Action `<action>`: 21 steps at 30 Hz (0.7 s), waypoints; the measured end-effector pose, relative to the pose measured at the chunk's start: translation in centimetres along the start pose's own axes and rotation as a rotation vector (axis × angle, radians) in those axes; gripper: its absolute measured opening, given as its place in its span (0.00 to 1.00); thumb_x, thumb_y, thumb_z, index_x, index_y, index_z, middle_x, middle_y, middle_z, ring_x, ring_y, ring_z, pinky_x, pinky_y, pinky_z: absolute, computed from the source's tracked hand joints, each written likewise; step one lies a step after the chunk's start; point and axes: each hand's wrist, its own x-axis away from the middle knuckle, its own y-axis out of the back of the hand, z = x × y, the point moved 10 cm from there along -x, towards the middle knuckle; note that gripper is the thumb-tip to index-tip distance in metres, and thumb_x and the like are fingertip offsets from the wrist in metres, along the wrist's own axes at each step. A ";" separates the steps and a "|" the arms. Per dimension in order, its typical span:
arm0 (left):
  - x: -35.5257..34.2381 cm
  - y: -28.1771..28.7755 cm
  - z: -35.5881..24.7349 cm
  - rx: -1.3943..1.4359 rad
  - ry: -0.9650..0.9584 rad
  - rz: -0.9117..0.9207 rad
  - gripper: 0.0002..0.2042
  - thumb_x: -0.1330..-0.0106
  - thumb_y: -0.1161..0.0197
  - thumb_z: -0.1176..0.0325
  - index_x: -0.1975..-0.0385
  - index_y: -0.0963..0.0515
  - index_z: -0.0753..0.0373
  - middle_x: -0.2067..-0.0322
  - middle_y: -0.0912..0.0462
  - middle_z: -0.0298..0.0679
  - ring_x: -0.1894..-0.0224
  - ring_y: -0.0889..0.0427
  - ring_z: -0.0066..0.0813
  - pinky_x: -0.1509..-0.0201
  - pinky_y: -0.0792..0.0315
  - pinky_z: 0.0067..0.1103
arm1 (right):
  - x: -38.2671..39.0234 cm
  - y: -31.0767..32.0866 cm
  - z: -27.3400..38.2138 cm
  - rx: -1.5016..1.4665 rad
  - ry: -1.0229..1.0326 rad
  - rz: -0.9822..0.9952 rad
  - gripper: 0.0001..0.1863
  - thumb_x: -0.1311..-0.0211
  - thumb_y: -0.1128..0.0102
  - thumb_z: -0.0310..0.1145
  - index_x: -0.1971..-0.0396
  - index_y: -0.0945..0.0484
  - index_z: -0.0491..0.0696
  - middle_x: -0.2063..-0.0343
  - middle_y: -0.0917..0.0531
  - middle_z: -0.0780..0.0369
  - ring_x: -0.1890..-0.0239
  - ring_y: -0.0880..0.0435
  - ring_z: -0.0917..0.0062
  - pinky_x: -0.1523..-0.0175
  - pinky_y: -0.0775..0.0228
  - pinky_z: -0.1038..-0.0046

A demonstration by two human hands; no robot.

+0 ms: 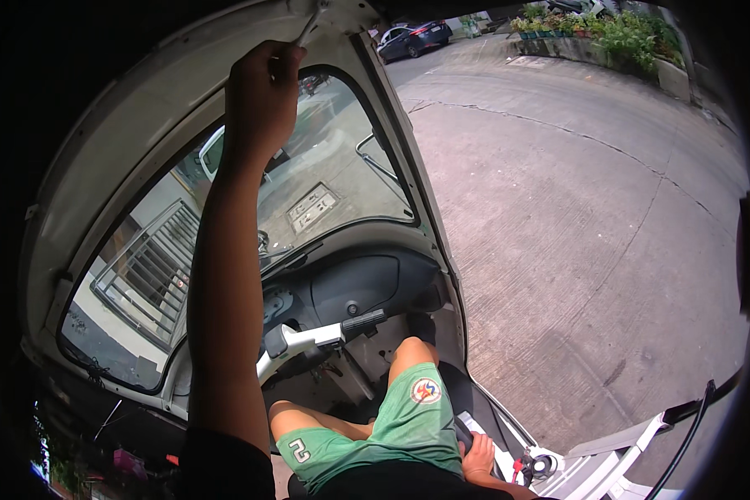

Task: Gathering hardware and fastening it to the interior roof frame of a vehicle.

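Observation:
My left hand (263,87) is raised at the end of a straight arm, near the top of the cab's windshield frame. Its fingers are closed around a slim silver wrench (310,27). The far end of the wrench reaches the upper corner of the cream-coloured frame (162,79), by a small bolt-like spot; dark shadow makes the contact hard to see. Low on the right, my right hand (478,457) rests against the edge of the dark seat (462,433) and the white side panel, fingers stretched out with nothing in them.
Ahead of my knees are a white handlebar (308,337) with a black grip and a dark dashboard (354,283). The windshield (308,167) stands behind my arm. A white metal frame (608,458) lies at lower right. Outside are concrete pavement (550,217), a dark car (414,39) and plants (629,42).

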 end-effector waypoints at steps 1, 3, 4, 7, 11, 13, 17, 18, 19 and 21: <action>0.2 -0.6 -0.2 0.002 -0.002 0.000 0.14 0.29 0.44 0.62 0.62 0.18 0.68 0.78 0.17 0.42 0.79 0.19 0.28 0.68 0.27 0.27 | 0.0 -0.1 -0.1 -0.010 0.000 -0.001 0.27 0.40 0.43 0.53 0.50 0.26 0.47 0.59 0.24 0.56 0.53 0.27 0.59 0.47 0.37 0.58; 0.6 -1.5 0.5 0.118 0.113 -0.009 0.13 0.27 0.46 0.62 0.60 0.23 0.68 0.80 0.21 0.41 0.83 0.21 0.26 0.75 0.28 0.26 | -0.2 -0.1 0.1 -0.011 0.011 -0.007 0.27 0.40 0.42 0.53 0.50 0.26 0.47 0.59 0.24 0.56 0.53 0.27 0.59 0.47 0.37 0.58; 0.8 -1.9 0.3 0.117 0.111 -0.011 0.13 0.27 0.46 0.62 0.60 0.23 0.68 0.80 0.21 0.41 0.83 0.21 0.26 0.75 0.28 0.26 | -0.3 -0.1 0.2 -0.012 0.023 -0.011 0.27 0.41 0.42 0.53 0.50 0.26 0.47 0.59 0.24 0.56 0.53 0.27 0.59 0.47 0.37 0.59; 1.4 -4.1 1.0 0.410 0.194 -0.045 0.12 0.24 0.50 0.64 0.58 0.29 0.68 0.81 0.28 0.36 0.87 0.25 0.23 0.84 0.30 0.21 | -0.1 0.1 0.2 -0.011 0.014 -0.005 0.27 0.41 0.42 0.52 0.50 0.26 0.47 0.59 0.24 0.56 0.53 0.27 0.59 0.48 0.37 0.59; 2.0 -6.9 0.2 0.589 0.202 -0.128 0.13 0.23 0.52 0.64 0.57 0.31 0.70 0.79 0.32 0.36 0.86 0.28 0.24 0.83 0.31 0.23 | 0.2 0.5 0.2 0.001 0.012 -0.001 0.27 0.41 0.42 0.52 0.50 0.26 0.46 0.59 0.24 0.56 0.53 0.27 0.60 0.48 0.37 0.60; 2.0 -7.3 0.4 0.623 0.233 -0.185 0.12 0.23 0.52 0.63 0.57 0.33 0.68 0.79 0.32 0.36 0.86 0.29 0.24 0.83 0.32 0.23 | 0.2 1.2 1.1 0.004 0.030 -0.034 0.24 0.41 0.41 0.49 0.51 0.26 0.47 0.60 0.24 0.56 0.52 0.26 0.59 0.48 0.36 0.59; 2.2 -8.6 -0.4 0.708 0.314 -0.235 0.11 0.24 0.52 0.63 0.58 0.36 0.66 0.77 0.31 0.37 0.86 0.29 0.23 0.83 0.29 0.22 | 0.3 0.9 0.6 0.015 0.014 -0.021 0.24 0.41 0.41 0.49 0.51 0.26 0.47 0.59 0.24 0.56 0.53 0.26 0.58 0.49 0.36 0.59; 2.3 -8.9 -0.4 0.723 0.331 -0.240 0.11 0.24 0.52 0.63 0.58 0.36 0.66 0.77 0.31 0.37 0.86 0.28 0.23 0.83 0.29 0.22 | 0.1 2.2 1.6 0.015 0.016 -0.022 0.24 0.41 0.41 0.49 0.51 0.26 0.47 0.59 0.24 0.56 0.53 0.26 0.58 0.49 0.36 0.59; 2.3 -9.0 -0.3 0.720 0.329 -0.243 0.11 0.24 0.52 0.63 0.58 0.36 0.66 0.77 0.31 0.37 0.86 0.28 0.23 0.83 0.29 0.22 | -0.3 4.7 3.4 -0.104 -0.008 0.004 0.26 0.40 0.41 0.43 0.44 0.29 0.48 0.50 0.24 0.54 0.45 0.27 0.57 0.41 0.37 0.59; 2.2 -8.9 -0.3 0.753 0.325 -0.285 0.07 0.23 0.54 0.66 0.59 0.37 0.64 0.79 0.29 0.37 0.86 0.28 0.23 0.85 0.33 0.22 | -0.5 6.1 4.2 -0.222 -0.034 0.027 0.30 0.40 0.40 0.37 0.36 0.31 0.48 0.41 0.25 0.52 0.38 0.28 0.56 0.33 0.39 0.60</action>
